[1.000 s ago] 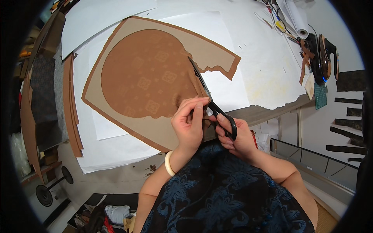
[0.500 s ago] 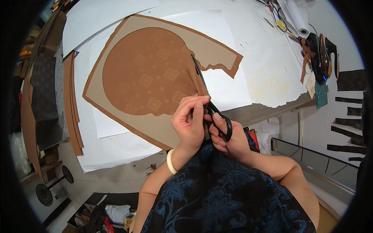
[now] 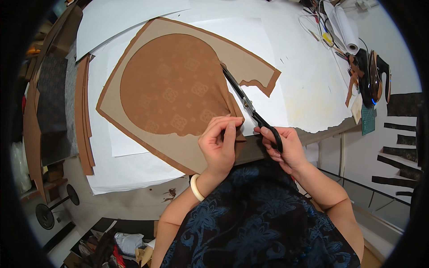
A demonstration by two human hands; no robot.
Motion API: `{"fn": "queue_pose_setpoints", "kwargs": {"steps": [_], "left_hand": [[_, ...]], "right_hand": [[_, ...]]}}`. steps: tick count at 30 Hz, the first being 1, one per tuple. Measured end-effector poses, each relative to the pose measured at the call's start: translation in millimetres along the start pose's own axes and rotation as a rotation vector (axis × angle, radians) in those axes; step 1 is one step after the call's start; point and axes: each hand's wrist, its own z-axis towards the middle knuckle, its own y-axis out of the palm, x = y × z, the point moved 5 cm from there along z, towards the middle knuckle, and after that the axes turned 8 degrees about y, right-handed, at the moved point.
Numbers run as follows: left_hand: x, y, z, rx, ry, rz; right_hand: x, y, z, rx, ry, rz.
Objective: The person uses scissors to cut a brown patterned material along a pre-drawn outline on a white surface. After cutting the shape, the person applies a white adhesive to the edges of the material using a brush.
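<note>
In the head view, our right hand [image 3: 281,149] is closed through the black handles of a pair of scissors [image 3: 250,106], whose blades point up and away from us along the right edge of a round brown patterned fabric piece [image 3: 172,87]. Our left hand [image 3: 221,145], a pale bangle [image 3: 195,187] on its wrist, pinches the fabric's lower right corner, fingers curled over its edge just beside the scissors. The fabric lies on a tan paper sheet [image 3: 250,58] with a darker border, partly cut away at the right, spread over white paper on the table [image 3: 308,76]. A paper roll [image 3: 346,29] and a black iron [image 3: 375,78] sit at the far right, well apart.
</note>
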Motion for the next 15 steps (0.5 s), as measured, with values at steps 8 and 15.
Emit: {"fn": "queue_pose_setpoints", "kwargs": {"steps": [8, 15], "left_hand": [[1, 2, 0, -0.025, -0.044, 0.008], [0, 2, 0, -0.031, -0.061, 0.018]], "right_hand": [[-8, -9, 3, -0.009, -0.008, -0.041], [-17, -19, 6, -0.012, -0.025, -0.092]]}}
